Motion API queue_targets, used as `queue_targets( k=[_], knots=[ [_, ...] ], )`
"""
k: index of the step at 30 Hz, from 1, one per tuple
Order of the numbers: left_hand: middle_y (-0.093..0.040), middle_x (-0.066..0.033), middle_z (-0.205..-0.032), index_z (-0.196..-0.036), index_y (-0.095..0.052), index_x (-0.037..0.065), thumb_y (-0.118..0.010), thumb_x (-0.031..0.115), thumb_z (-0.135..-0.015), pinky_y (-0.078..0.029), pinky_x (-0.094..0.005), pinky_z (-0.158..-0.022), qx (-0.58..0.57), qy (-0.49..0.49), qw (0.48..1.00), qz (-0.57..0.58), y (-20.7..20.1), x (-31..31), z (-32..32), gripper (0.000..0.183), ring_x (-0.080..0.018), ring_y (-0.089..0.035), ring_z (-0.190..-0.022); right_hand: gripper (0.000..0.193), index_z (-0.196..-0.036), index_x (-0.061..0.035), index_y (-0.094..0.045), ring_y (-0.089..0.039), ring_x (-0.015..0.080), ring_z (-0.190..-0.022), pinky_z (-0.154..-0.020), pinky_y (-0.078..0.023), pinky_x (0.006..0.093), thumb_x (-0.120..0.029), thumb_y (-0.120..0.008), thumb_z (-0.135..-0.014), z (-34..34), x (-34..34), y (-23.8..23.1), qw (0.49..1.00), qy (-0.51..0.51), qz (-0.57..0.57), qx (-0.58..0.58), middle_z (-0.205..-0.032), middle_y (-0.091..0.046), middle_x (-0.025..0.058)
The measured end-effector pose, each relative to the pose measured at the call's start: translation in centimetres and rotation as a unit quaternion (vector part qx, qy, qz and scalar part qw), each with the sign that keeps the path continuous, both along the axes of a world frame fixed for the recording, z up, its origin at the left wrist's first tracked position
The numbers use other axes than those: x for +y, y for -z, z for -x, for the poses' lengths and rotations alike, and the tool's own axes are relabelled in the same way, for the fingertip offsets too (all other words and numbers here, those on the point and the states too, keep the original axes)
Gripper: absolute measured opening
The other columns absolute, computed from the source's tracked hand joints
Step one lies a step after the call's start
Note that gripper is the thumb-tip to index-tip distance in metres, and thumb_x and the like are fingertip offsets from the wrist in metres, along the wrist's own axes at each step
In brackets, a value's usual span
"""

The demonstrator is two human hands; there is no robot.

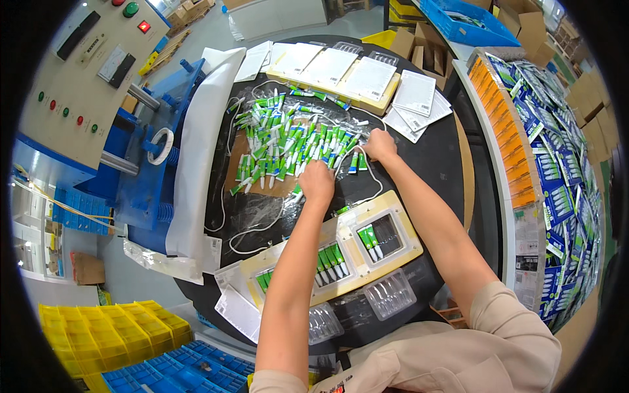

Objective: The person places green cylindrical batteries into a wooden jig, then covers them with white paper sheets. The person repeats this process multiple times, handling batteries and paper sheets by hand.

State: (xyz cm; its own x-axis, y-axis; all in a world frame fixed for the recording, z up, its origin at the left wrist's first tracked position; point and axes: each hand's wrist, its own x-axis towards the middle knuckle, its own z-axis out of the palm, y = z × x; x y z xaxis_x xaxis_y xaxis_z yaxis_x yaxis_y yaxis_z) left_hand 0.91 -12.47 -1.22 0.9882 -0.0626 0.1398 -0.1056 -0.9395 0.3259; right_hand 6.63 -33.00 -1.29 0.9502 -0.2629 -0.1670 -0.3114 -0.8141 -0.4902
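A heap of small green-and-white tubes [282,141] lies on the black round table. My left hand [316,181] is closed at the near edge of the heap, its fingertips mostly hidden; a green tube [296,194] shows beside it. Farther right, my right hand [380,145] is closed by the heap's right end, close to two blue-and-green tubes [358,162]. What either hand grips is hidden. In front of me sits a cream fixture [407,226] with framed windows. Two tubes [371,243] lie in its right window, and several tubes [332,263] fill the middle one. My left forearm partly covers the left side.
Clear plastic blister trays [390,295] lie at the near edge. A second cream fixture [375,103] bears white cards [371,79] at the back. White cords [252,230] loop across the table. A blue-and-grey machine [147,150] stands left; packed blister cards [553,177] fill a crate right.
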Motion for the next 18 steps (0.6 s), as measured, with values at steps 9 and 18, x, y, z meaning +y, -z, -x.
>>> queue_targets(
  k=[9,18],
  knots=[
    [-0.068,-0.0113,-0.084,-0.1,-0.073,0.005,-0.076,0.007,-0.083,-0.051,-0.0391,-0.069,-0.151,0.028,0.972,0.179,-5.2,0.5,10.1,0.017,-0.0303,-0.067,-0.078,0.022,-0.1,-0.0011,-0.073,-0.072,0.0268,-0.077,-0.07,-0.058,0.034,-0.01,-0.075,-0.08,12.8,-5.8,-5.7,0.91,-0.154,-0.194,-0.331,-0.089,-0.074,0.0118],
    [-0.063,-0.0108,-0.097,-0.108,-0.072,0.0,-0.067,0.001,-0.077,-0.051,-0.0398,-0.078,-0.17,0.246,0.953,0.056,-4.5,-5.1,21.7,0.031,-0.0291,-0.063,-0.089,0.028,-0.102,0.0061,-0.07,-0.069,0.0249,-0.099,-0.084,-0.059,0.0336,-0.006,-0.067,-0.077,25.9,-4.9,-4.4,0.793,-0.46,0.065,-0.394,-0.107,-0.067,0.0123]
  ],
)
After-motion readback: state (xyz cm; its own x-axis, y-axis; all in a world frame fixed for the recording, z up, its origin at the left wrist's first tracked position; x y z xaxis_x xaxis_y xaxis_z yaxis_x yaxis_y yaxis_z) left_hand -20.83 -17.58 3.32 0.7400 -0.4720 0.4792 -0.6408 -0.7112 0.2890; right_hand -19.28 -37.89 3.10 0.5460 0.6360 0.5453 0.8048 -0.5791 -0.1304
